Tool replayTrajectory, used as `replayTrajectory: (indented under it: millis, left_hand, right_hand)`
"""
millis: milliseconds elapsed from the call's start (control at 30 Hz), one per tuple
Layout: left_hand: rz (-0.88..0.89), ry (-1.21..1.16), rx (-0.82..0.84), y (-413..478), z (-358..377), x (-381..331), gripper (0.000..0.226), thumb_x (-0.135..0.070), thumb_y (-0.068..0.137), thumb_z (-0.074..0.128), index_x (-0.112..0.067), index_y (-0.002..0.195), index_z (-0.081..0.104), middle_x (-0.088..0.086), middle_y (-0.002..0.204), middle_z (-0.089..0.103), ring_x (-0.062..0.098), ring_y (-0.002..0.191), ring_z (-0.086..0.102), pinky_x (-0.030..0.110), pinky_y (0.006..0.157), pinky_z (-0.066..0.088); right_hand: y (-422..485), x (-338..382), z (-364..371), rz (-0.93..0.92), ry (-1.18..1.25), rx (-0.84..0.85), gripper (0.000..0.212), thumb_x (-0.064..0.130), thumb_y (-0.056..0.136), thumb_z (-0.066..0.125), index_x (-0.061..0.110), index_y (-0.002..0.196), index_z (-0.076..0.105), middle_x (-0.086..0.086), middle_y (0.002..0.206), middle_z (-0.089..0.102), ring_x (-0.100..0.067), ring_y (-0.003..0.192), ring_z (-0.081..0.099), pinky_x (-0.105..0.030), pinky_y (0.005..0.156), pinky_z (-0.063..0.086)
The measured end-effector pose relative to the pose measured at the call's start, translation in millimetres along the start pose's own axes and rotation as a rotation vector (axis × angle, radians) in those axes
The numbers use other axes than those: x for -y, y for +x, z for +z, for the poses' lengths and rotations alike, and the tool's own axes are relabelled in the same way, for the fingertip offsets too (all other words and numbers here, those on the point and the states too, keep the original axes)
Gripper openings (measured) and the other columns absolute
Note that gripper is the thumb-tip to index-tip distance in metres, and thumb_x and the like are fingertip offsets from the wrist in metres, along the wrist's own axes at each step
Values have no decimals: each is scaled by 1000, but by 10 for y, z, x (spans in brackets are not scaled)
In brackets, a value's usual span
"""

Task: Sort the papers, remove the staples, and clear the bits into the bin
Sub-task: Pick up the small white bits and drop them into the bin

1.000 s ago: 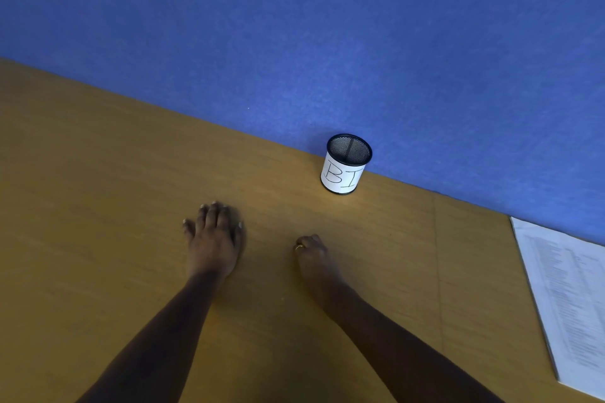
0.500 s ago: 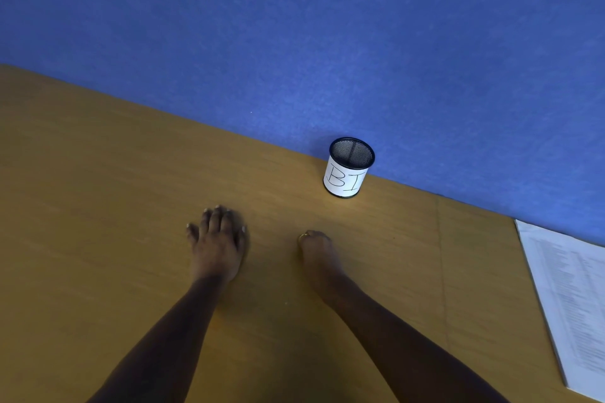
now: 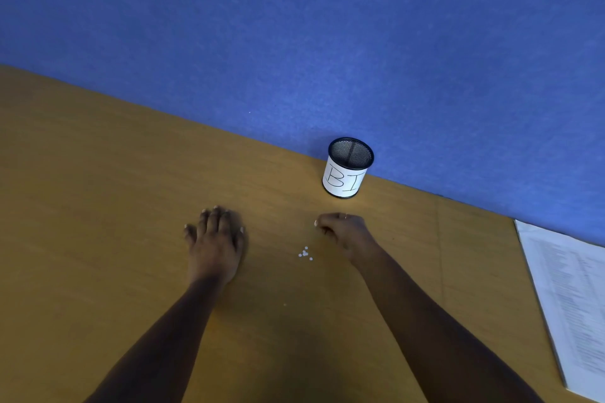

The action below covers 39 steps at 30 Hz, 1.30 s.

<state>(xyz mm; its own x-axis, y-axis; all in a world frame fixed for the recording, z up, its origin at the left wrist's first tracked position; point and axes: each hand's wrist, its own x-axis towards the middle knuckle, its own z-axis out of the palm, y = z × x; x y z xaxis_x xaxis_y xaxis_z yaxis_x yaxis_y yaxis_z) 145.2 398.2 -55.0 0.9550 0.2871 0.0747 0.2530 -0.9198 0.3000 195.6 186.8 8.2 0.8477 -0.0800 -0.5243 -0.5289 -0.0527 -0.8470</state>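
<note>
Change: since the frame half a second back, the right hand has shifted right and turned, uncovering a small cluster of white paper bits on the counter; the left hand has kept its place
Left hand: lies flat, palm down on the wooden counter, fingers spread forward and slightly apart, nothing under or in it that shows
Stray bit: one lone pale speck lies on the counter nearer the person, between the two forearms
Paper bits: a handful of tiny white round dots, close together, between the two hands and just beside the right one, not touching either
Right hand: rests on the counter with its fingers curled under toward the palm, a ring on one finger; whether it grips anything cannot be told
Bin: a black mesh cup with a white label lettered "BI", upright at the back edge of the counter against the blue wall, just beyond the right hand and apart from it
Papers: a printed white stack lies at the far right of the counter, well apart from both hands, its text too blurred to read
</note>
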Motion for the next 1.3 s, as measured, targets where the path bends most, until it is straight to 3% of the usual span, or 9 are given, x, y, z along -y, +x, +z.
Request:
replayTrajectory:
  millis: [67,167,267,433,600,733,833,1033,1300]
  left_hand:
    - [6,-2,-7,-4,0,-1,72,-46,83,21,2,124,54,22,130,54,41,126,44,62,100,28]
    - [10,2,-17,-8,2,-2,63,-42,84,30,2,121,56,23,128,56,42,123,47,63,98,31]
    - [6,-5,-24,4,17,-4,61,-40,84,34,2,121,56,23,127,56,42,123,47,64,98,30]
    - [18,0,-16,4,20,4,66,-43,84,26,3,122,55,23,127,56,41,122,48,64,97,32]
    - [11,21,-9,12,18,17,67,-44,82,25,2,120,57,22,125,57,40,121,50,63,96,33]
    - [21,25,-22,11,23,20,66,-43,84,26,3,122,56,23,126,57,41,122,49,63,97,32]
    - [12,21,-33,6,26,23,59,-38,84,36,2,124,54,22,129,55,40,125,45,62,100,29]
    - [8,14,-32,-7,8,24,59,-37,84,38,2,125,53,22,130,54,39,126,44,62,101,28]
    - [19,13,-19,-2,7,19,71,-46,83,21,1,124,54,21,130,54,38,125,45,61,100,29]
  right_hand:
    - [56,143,-49,-12,164,14,11,-6,69,67,4,67,65,-8,69,59,-17,71,55,-27,75,49]
    - [98,450,-132,-70,400,25,14,-11,76,61,-3,87,62,-8,79,61,-13,75,59,-15,65,55]
    - [142,774,-221,-140,457,-16,9,-10,78,61,-1,75,60,-7,75,60,-11,73,59,-13,64,55]
    - [427,1078,-312,-226,163,-268,19,-7,70,64,6,58,57,-8,66,53,-17,72,53,-23,68,50]
    - [597,1149,-311,-263,-197,-399,12,-2,75,67,5,83,73,-8,86,67,-20,83,64,-33,84,56]
    - [588,1147,-288,-343,-406,-417,20,-7,78,59,6,82,73,-8,89,66,-18,81,60,-30,81,55]
    - [546,1138,-292,-411,-469,-422,24,-9,76,55,5,83,73,-6,85,64,-16,81,58,-28,79,53]
    - [513,1103,-265,-451,-497,-422,14,-1,78,64,5,85,73,-12,98,70,-23,94,64,-23,72,47]
    - [484,1011,-227,-592,-484,-441,12,2,81,60,2,87,70,-14,95,71,-25,93,65,-29,84,51]
